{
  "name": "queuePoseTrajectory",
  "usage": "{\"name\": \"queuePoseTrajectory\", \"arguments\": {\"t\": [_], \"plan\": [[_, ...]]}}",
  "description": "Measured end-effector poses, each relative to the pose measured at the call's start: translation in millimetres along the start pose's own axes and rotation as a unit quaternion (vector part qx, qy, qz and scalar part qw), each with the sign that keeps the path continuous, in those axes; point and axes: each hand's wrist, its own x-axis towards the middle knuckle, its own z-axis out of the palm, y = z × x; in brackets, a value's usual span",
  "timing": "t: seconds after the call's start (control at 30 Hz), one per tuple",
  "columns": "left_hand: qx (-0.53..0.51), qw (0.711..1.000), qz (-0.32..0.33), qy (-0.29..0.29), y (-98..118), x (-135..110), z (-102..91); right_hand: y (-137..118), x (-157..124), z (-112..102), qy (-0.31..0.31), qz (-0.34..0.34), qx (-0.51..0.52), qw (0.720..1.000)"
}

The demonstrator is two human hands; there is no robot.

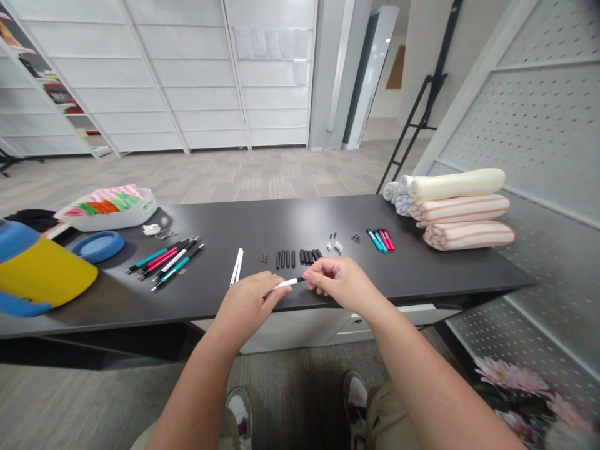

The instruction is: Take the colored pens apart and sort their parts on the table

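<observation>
My left hand (250, 303) and my right hand (338, 281) are both closed on one white pen barrel (288, 283), held level just above the near edge of the dark table (422, 275). The left pinches its white end, the right its dark end. Just beyond my hands lie two white barrels (237, 266), a row of short black pen parts (297, 257) and some tiny white pieces (336, 246).
Assembled pens (166, 258) lie in a bunch at the left, coloured pen caps (381, 240) at the right. Rolled towels (462, 209) are stacked at the far right. A white tray (112, 209), a blue lid (97, 245) and a yellow-blue object (37, 270) stand left.
</observation>
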Motion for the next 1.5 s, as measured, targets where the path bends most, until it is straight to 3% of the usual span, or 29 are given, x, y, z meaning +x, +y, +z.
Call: {"name": "queuePoseTrajectory", "arguments": {"t": [0.3, 0.47, 0.67, 0.87, 1.03, 1.23, 1.4, 1.5], "plan": [[-0.013, 1.000, -0.001, -0.013, 1.6, 2.0, -1.9, 1.0, -0.9, 0.3, 0.021, -0.030, -0.031, 0.999], [-0.008, 1.000, 0.003, -0.013, 0.8, 0.8, -2.8, -1.9, -1.2, -0.1, -0.011, -0.013, -0.055, 0.998], [0.008, 1.000, 0.008, -0.011, 1.7, 1.8, -2.6, 0.3, -2.0, -1.8, -0.019, -0.043, -0.031, 0.998], [0.011, 1.000, 0.009, -0.014, 2.0, 1.5, -2.6, -8.5, -3.9, -1.6, -0.027, -0.053, -0.136, 0.989], [0.019, 1.000, 0.011, -0.015, 1.8, 2.3, -2.6, -5.7, -4.1, -2.2, -0.031, -0.056, -0.102, 0.993], [0.015, 1.000, 0.013, -0.015, 2.5, 0.5, -3.0, -11.4, -4.7, -0.5, -0.030, -0.071, -0.152, 0.985], [0.022, 1.000, 0.017, -0.013, 3.1, 1.0, -3.7, -10.4, -6.1, -0.4, -0.034, -0.069, -0.102, 0.992], [0.019, 1.000, 0.017, -0.012, 3.9, 1.3, -4.4, -11.8, -6.0, -0.4, -0.034, -0.061, -0.127, 0.989]]}}
